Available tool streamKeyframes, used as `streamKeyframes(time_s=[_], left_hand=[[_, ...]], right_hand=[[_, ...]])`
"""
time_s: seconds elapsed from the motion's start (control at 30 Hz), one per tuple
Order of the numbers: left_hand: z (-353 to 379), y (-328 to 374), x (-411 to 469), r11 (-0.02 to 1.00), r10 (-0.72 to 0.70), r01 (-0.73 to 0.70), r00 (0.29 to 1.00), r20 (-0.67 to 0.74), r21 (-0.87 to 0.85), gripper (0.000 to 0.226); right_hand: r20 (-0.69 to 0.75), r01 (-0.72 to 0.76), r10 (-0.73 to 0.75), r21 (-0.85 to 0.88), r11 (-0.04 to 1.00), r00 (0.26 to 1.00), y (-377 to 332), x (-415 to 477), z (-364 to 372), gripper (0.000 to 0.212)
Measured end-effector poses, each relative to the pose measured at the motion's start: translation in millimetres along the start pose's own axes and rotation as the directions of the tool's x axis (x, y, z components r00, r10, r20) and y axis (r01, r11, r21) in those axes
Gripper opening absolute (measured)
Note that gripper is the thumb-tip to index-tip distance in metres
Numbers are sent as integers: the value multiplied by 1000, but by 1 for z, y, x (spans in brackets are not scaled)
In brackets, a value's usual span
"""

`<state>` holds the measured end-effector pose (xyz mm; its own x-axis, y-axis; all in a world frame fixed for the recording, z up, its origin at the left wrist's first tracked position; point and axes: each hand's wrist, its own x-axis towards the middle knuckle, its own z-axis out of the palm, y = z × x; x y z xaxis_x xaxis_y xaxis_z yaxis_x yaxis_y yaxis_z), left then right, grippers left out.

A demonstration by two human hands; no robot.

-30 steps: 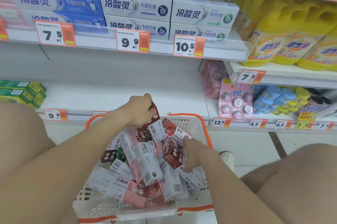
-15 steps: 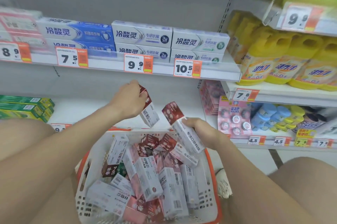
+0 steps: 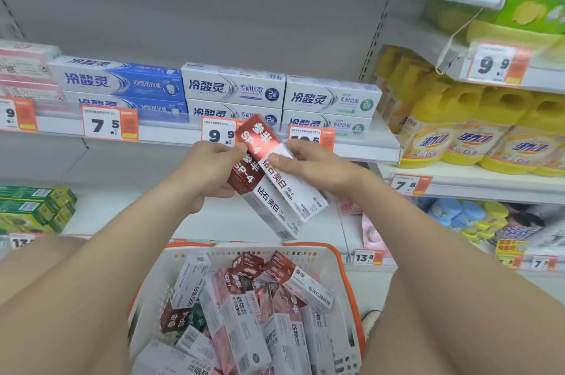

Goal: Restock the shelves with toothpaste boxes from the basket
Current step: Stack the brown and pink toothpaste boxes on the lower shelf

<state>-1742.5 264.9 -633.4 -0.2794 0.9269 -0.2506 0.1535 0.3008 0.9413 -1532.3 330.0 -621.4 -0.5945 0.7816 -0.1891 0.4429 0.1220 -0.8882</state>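
Loose toothpaste boxes (image 3: 238, 313) fill a white, orange-rimmed basket (image 3: 345, 267). Above it, the left hand (image 3: 208, 173) grips the dark-red end of a red-and-white SP-4 box (image 3: 266, 206), the right hand (image 3: 312, 163) pinching a second box (image 3: 287, 179) laid against it. Beyond the basket stand stocked shelves (image 3: 171, 131).

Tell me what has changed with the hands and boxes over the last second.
The left hand and right hand each gripped one of the two toothpaste boxes, lifted it out of the basket and brought them together, side by side in front of the shelf. The basket and the shelved boxes stayed put.
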Motion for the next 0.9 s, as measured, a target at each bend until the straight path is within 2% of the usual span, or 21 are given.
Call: streamKeyframes(time_s=[0.2,0.37,0.57,0.7,0.77,0.8,0.9], left_hand=[[15,0,0,986,4,-15,998,-69,-166,47],[21,5,-9,948,35,-54,997,-65,-315,46],[20,2,-9,913,76,-86,996,-39,-398,51],[24,4,-16,868,82,-40,995,63,-495,52],[27,6,-22,844,55,12,993,108,-536,58],[29,6,-24,856,50,23,991,126,-517,56],[35,-5,-27,906,39,37,984,171,-422,29]], right_hand=[[10,13,-13,-59,998,1000,4,-4,-11,38],[-40,-47,42,-132,990,998,-6,-12,-13,62],[46,-8,7,18,1000,999,-3,-20,-7,53],[37,31,-30,-49,998,999,0,-25,-8,45],[59,40,-32,-148,988,998,0,-30,-14,41],[92,59,-41,-206,977,995,0,-33,-17,39],[219,70,-5,-288,955,976,8,-37,-19,43]])
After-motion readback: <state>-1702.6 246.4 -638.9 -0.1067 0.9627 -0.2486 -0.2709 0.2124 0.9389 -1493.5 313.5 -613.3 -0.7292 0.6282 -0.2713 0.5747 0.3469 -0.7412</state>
